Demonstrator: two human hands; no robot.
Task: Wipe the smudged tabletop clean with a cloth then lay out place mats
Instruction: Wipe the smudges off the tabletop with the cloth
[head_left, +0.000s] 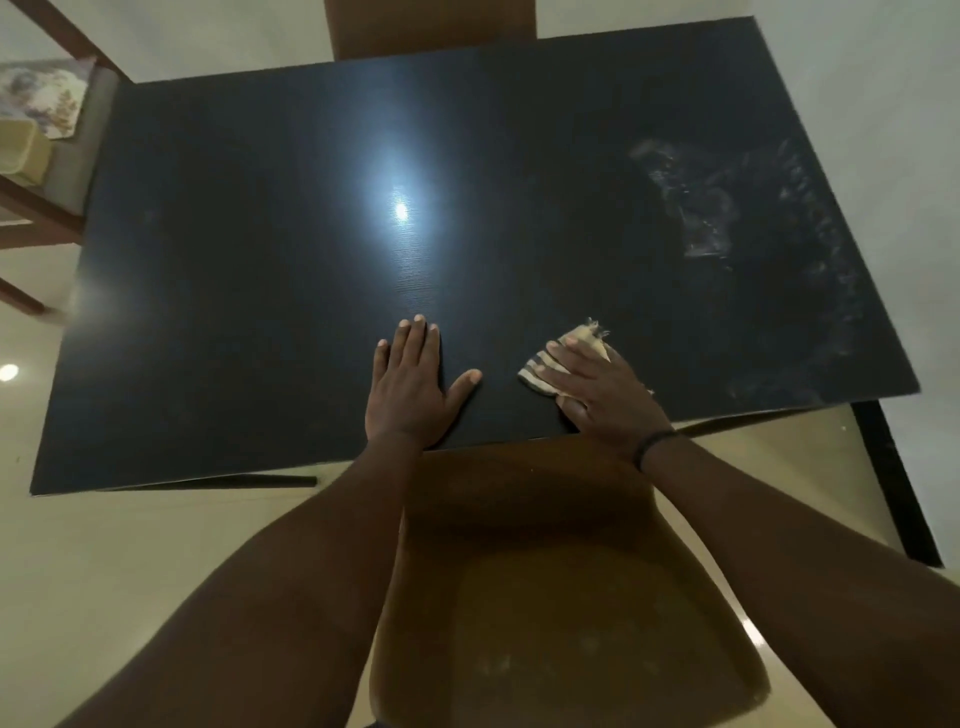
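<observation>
We're mid-wipe. Our right hand (597, 387) lies flat on the striped cloth (540, 366), fingers straight and pressing it onto the dark tabletop (260, 270) close to the near edge, a bit right of centre. Our left hand (410, 384) is flat too, palm down on bare surface just left of the cloth, holding nothing, looks like bracing.

Progress: the left and middle of the top read as clean, only a lamp glare (400, 210) there. The whitish smudges (727, 218) are still spread over the right side, far right corner down toward the near right edge, well apart from the cloth. So we judge wiping partly done, that patch left.

Place mats not laid yet; a floral one (47, 98) seems to sit on the chair (78, 171) at the far left, off the table.

Cloth is bunched, long axis diagonal, near-left to far-right, frayed corner pointing away toward the smudged area. Another chair (545, 571) is right below us.
</observation>
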